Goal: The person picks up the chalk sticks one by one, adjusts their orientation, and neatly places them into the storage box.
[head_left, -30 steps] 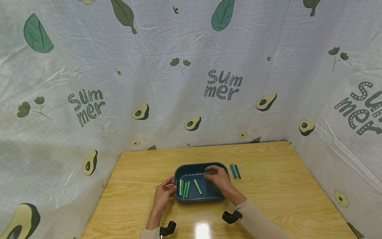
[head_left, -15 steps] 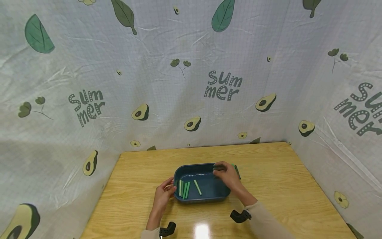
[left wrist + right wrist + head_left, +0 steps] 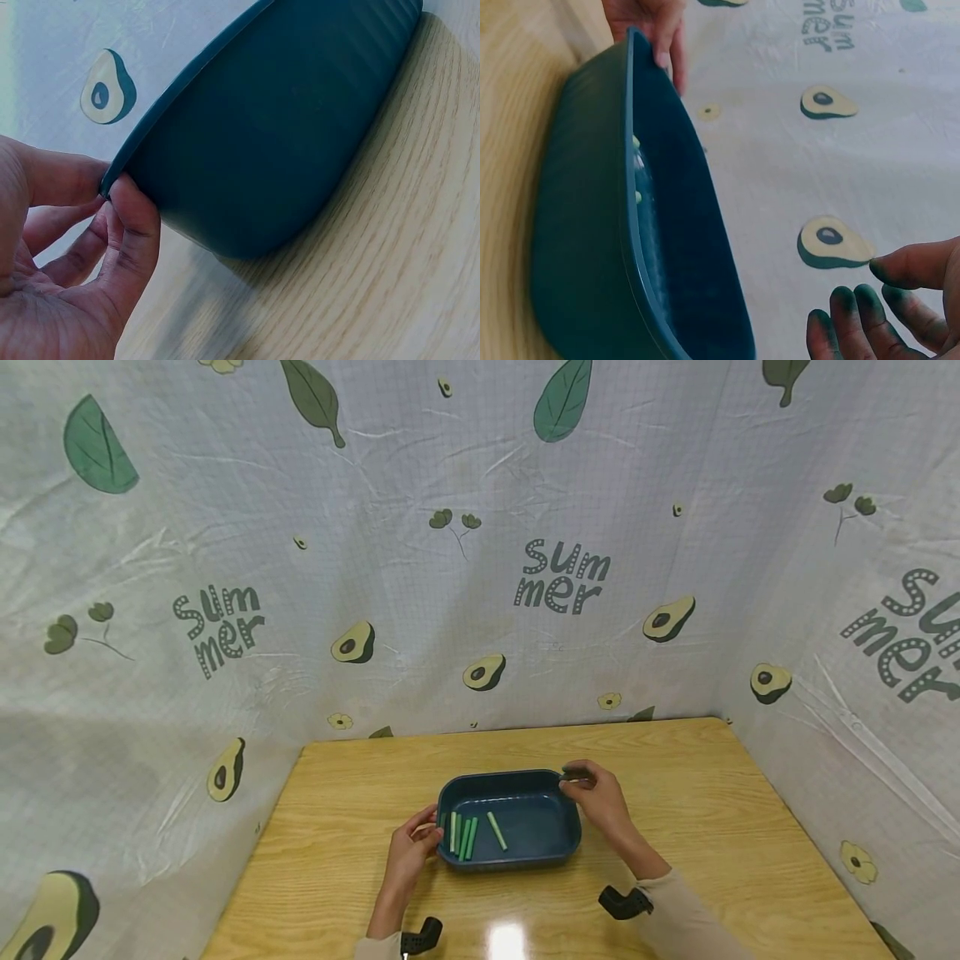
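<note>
Pinching the near-left rim of the dark blue plastic tray [image 3: 510, 858] on the wooden counter [image 3: 697, 810], the left hand [image 3: 408, 853] should steady it while the right hand's [image 3: 600, 806] curled grip lifts a dark chalk stick [image 3: 576, 774] clear of the far-right corner

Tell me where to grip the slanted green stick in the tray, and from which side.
Grip the slanted green stick across its middle, coming straight down from above. It lies flat on the floor of the tray, apart from the three sticks bunched at the left, so there is room either side for a thumb and finger. The tray's raised walls block any sideways approach.
</note>
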Demonstrator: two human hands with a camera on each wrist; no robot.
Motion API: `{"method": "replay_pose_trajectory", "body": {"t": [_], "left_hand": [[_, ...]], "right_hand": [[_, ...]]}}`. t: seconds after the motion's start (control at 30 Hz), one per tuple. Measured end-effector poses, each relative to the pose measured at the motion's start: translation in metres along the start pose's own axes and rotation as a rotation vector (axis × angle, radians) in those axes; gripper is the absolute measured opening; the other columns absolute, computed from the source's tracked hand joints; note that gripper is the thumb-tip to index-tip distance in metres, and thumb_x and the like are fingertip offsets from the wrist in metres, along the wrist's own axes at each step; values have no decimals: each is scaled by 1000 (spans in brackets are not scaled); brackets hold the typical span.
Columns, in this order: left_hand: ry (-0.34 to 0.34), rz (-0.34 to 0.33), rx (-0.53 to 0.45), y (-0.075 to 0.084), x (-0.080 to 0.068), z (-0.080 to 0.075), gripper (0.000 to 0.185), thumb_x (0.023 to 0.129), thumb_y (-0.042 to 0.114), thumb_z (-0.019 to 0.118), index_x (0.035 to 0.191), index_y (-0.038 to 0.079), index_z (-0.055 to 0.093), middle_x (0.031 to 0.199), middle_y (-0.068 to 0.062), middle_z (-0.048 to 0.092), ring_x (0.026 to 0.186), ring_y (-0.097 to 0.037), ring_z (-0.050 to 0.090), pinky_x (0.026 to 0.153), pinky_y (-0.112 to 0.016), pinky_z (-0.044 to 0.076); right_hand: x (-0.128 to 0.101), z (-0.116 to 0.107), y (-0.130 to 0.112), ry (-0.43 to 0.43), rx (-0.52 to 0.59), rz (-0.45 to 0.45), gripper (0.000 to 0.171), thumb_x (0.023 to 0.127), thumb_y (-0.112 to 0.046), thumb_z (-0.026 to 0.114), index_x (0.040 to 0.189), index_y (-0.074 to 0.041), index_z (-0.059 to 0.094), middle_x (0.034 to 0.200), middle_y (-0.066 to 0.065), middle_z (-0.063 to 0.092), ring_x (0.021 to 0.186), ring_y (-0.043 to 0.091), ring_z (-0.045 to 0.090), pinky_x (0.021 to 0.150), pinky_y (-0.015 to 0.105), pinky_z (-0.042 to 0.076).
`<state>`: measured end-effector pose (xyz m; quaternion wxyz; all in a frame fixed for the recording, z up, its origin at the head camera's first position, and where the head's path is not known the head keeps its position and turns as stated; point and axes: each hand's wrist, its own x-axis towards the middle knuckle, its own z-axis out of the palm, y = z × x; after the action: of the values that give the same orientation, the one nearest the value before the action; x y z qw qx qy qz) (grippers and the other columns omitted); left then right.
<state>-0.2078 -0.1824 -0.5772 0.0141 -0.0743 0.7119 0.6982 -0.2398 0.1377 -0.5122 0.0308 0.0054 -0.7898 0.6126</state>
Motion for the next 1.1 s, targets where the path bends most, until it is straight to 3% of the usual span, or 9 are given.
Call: {"method": "replay_pose_trajectory", "body": {"t": [0.17, 0.33, 0.4, 0.57, 0.67, 0.9, 1.1], "left_hand": [[3, 8, 3, 2, -1, 0, 48, 94, -1, 60, 141, 1, 51, 128, -22, 51, 90, -7, 60, 66, -24, 53], [-8, 17, 8, 1, -3, -1, 48, 94, -1, 59, 141, 1, 51, 129, -23, 51, 91, -7, 60, 68, -24, 53], [-16, 18, 3, 4, -5, -1, 48, 94, -2, 59, 142, 0, 50, 130, -25, 50, 92, -9, 60, 68, -24, 54], [-21, 21, 13, 8, -7, -2, 47, 94, -5, 57, 140, -5, 49, 128, -28, 50, 94, -14, 60, 68, -24, 55], [-14, 30, 31, 3, -4, -4, 47, 94, -5, 57, 140, -6, 49, 128, -29, 50, 95, -14, 60, 68, -23, 54], [1, 72, 59, -2, -4, -6, 45, 95, -2, 57, 140, -3, 51, 127, -27, 53, 94, -12, 60, 69, -23, 55], [-10, 74, 70, -1, -6, -7, 45, 95, -3, 55, 140, -5, 50, 127, -27, 53, 97, -15, 60, 70, -22, 55]], "right_hand": [[1, -9, 1, 18, 17, 29, 32, 92, -12, 68, 123, -4, 61, 115, 17, 65, 97, 26, 69, 71, 31, 55], [3, -16, 3, 35, 26, 34, 35, 93, -12, 66, 126, -2, 59, 120, 20, 63, 102, 26, 68, 85, 38, 57], [2, -19, 3, 40, 22, 45, 36, 94, -13, 65, 127, -2, 58, 122, 21, 62, 103, 27, 68, 80, 37, 57], [1, -26, 1, 60, -4, 66, 37, 95, -16, 65, 128, -4, 59, 124, 20, 63, 99, 15, 67, 72, 29, 53], [2, -29, 3, 69, -8, 57, 35, 95, -15, 64, 128, -4, 59, 124, 21, 63, 96, 7, 65, 85, 31, 54], [2, -34, 6, 75, 14, 70, 34, 96, -14, 62, 128, -4, 58, 125, 20, 62, 93, 1, 63, 95, 40, 53], [0, -36, 6, 73, 23, 72, 37, 97, -16, 62, 130, -1, 56, 127, 21, 60, 88, -8, 59, 97, 39, 52]]}}
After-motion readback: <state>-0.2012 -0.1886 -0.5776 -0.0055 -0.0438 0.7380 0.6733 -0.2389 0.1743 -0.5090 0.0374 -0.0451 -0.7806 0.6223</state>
